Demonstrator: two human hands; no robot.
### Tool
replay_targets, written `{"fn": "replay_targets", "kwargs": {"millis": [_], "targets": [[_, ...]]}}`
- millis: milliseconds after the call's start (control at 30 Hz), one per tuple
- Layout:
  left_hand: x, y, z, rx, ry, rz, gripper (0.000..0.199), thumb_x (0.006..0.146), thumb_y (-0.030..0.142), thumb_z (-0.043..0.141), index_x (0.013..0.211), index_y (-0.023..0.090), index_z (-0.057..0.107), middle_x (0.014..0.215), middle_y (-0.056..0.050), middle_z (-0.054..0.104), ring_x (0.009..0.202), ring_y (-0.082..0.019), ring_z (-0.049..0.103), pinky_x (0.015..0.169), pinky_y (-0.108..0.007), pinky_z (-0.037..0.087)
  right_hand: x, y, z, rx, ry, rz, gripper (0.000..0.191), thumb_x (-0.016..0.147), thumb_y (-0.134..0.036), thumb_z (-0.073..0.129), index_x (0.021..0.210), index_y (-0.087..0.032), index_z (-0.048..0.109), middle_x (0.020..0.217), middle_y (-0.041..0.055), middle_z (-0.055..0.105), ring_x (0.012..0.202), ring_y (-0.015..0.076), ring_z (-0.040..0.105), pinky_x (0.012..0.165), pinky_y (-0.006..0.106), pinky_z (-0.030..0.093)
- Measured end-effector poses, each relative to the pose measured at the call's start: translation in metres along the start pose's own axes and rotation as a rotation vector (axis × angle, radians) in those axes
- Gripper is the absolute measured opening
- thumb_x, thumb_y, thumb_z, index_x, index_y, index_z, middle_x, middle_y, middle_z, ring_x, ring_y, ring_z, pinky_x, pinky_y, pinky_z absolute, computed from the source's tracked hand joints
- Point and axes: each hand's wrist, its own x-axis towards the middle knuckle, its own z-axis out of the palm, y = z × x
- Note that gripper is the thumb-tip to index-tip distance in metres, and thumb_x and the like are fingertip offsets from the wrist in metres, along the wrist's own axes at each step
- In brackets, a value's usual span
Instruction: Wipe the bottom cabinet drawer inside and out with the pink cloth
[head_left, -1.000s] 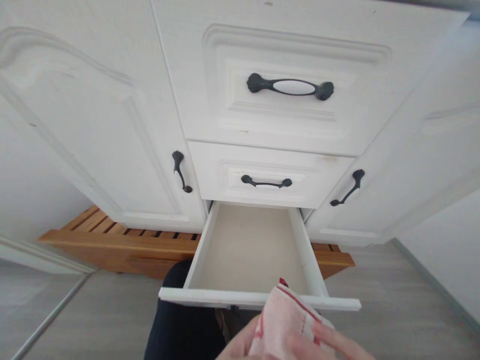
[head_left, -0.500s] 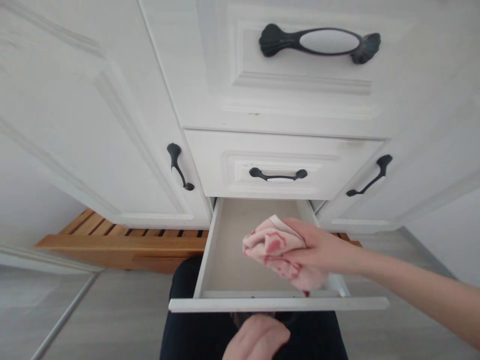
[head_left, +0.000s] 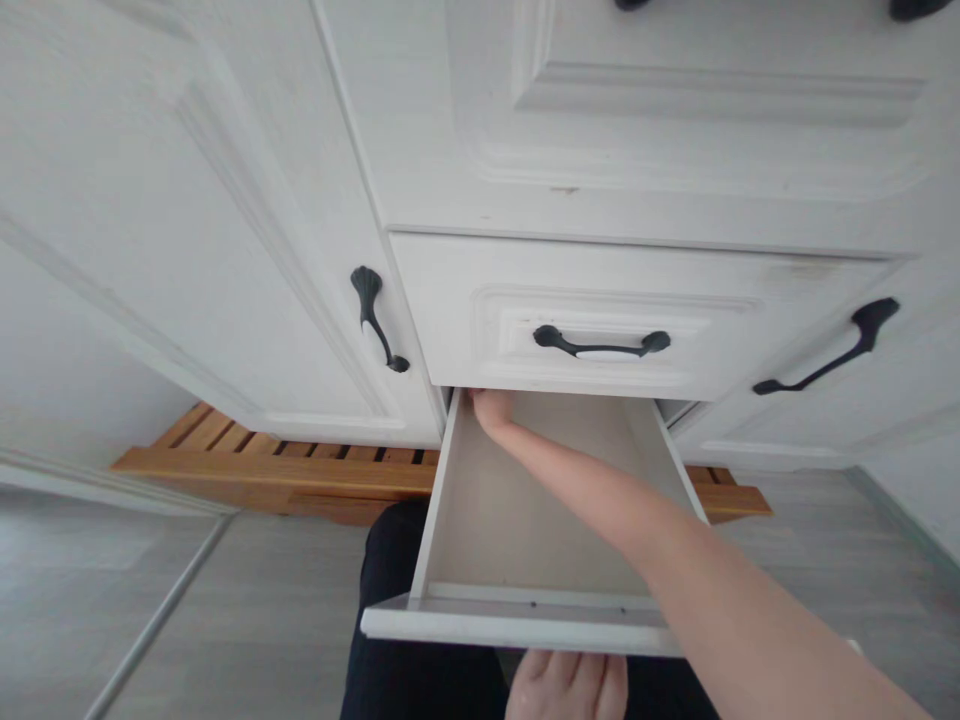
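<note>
A white drawer [head_left: 427, 500] is pulled out over my lap, low in a white cabinet. My right hand [head_left: 491, 405] reaches across it to the far left corner, beside the left side wall. The fingers there are hidden under the drawer above, and no cloth shows. My right forearm slants over the bare drawer floor [head_left: 517, 500] and the right end of the drawer front [head_left: 510, 628]. Below that front, my left hand [head_left: 570, 685] is closed with curled fingers at the handle, which is hidden behind them.
Above the open drawer is a shut one with a dark handle [head_left: 600, 345]. Cabinet doors with dark handles flank it, left [head_left: 379, 320] and right [head_left: 829, 350]. A slatted wooden rack [head_left: 300, 475] runs beneath. My dark-clothed knee [head_left: 397, 540] is beside the drawer.
My right hand has gone from mid-drawer to the back left corner; the pink-and-red cloth it held has dropped out of sight. My left hand stays at the drawer front. The view has shifted closer.
</note>
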Motion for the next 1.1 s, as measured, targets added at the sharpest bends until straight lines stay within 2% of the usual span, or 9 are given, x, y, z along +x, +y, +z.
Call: {"fn": "replay_targets", "kwargs": {"millis": [167, 333, 400, 533, 600, 667, 767, 900, 1100], "targets": [[-0.001, -0.001, 0.002, -0.013, 0.031, 0.033, 0.024, 0.075, 0.005, 0.052, 0.083, 0.018, 0.07, 0.071, 0.003, 0.07, 0.062, -0.013, 0.059, 0.068, -0.031, 0.04, -0.009, 0.008, 0.006, 0.018, -0.094, -0.084, 0.045, 0.082, -0.005, 0.044, 0.116, -0.023, 0.067, 0.123, 0.0059, 0.069, 0.126, 0.0247, 0.055, 0.114, 0.043, 0.037], [0.0, -0.004, 0.005, -0.031, 0.086, 0.054, 0.022, 0.076, 0.005, 0.053, 0.078, 0.019, 0.07, 0.072, 0.004, 0.072, 0.065, -0.012, 0.06, 0.072, -0.031, 0.041, -0.079, 0.012, -0.011, 0.095, -0.231, -0.144, 0.041, 0.077, -0.005, 0.056, 0.111, -0.024, 0.067, 0.123, 0.0059, 0.06, 0.115, 0.0206, 0.059, 0.108, 0.038, 0.043], [-0.002, -0.005, 0.006, -0.034, 0.08, 0.059, 0.023, 0.076, 0.005, 0.053, 0.079, 0.019, 0.071, 0.074, 0.003, 0.072, 0.067, -0.012, 0.06, 0.072, -0.031, 0.042, -0.12, 0.016, -0.019, 0.145, -0.367, -0.165, 0.025, 0.077, -0.011, 0.066, 0.098, -0.024, 0.067, 0.113, 0.0044, 0.058, 0.108, 0.0197, 0.06, 0.102, 0.037, 0.048], [-0.009, -0.007, 0.004, -0.027, -0.028, 0.098, 0.028, 0.075, 0.008, 0.054, 0.092, 0.019, 0.074, 0.081, 0.003, 0.072, 0.07, -0.012, 0.06, 0.071, -0.031, 0.04, -0.167, 0.02, -0.041, 0.172, -0.868, -0.278, 0.013, 0.084, -0.018, 0.066, 0.096, -0.022, 0.067, 0.101, 0.0021, 0.055, 0.096, 0.0159, 0.059, 0.092, 0.032, 0.05], [-0.011, -0.007, 0.002, -0.024, -0.065, 0.105, 0.029, 0.075, 0.009, 0.055, 0.095, 0.019, 0.074, 0.082, 0.002, 0.072, 0.07, -0.013, 0.059, 0.07, -0.031, 0.039, -0.161, 0.016, -0.054, 0.048, -1.022, -0.394, 0.013, 0.084, -0.012, 0.063, 0.093, -0.02, 0.068, 0.097, 0.0014, 0.057, 0.091, 0.0139, 0.059, 0.087, 0.028, 0.05], [-0.011, -0.008, 0.001, -0.035, -0.07, 0.098, 0.028, 0.074, 0.008, 0.056, 0.094, 0.018, 0.074, 0.083, 0.002, 0.073, 0.073, -0.013, 0.059, 0.072, -0.03, 0.04, -0.14, 0.009, -0.066, -0.136, -1.03, -0.574, 0.012, 0.084, -0.009, 0.062, 0.086, -0.019, 0.069, 0.097, 0.0013, 0.061, 0.092, 0.0144, 0.06, 0.086, 0.027, 0.05], [-0.009, -0.007, 0.001, -0.042, -0.066, 0.091, 0.029, 0.073, 0.008, 0.057, 0.094, 0.018, 0.074, 0.085, 0.001, 0.073, 0.076, -0.013, 0.059, 0.076, -0.03, 0.041, -0.097, 0.003, -0.079, -0.333, -0.887, -0.786, 0.023, 0.095, -0.015, 0.051, 0.079, -0.02, 0.067, 0.105, 0.0045, 0.065, 0.112, 0.021, 0.056, 0.104, 0.039, 0.044], [-0.01, -0.007, 0.002, -0.03, -0.031, 0.102, 0.025, 0.074, 0.01, 0.058, 0.092, 0.018, 0.075, 0.086, 0.0, 0.073, 0.073, -0.014, 0.056, 0.077, -0.032, 0.041, -0.041, 0.01, -0.076, -0.531, -0.722, -0.991, 0.041, 0.103, -0.015, 0.028, 0.094, -0.021, 0.069, 0.12, 0.0085, 0.065, 0.132, 0.0204, 0.045, 0.122, 0.046, 0.026], [-0.019, -0.009, 0.002, -0.048, -0.088, 0.152, 0.023, 0.082, 0.009, 0.056, 0.094, 0.017, 0.074, 0.087, -0.001, 0.072, 0.075, -0.015, 0.055, 0.076, -0.034, 0.04, 0.021, 0.024, -0.044, -0.615, -0.681, -0.842, 0.033, 0.099, -0.011, 0.036, 0.101, -0.017, 0.069, 0.128, 0.0125, 0.064, 0.136, 0.0228, 0.046, 0.117, 0.044, 0.035]]}}
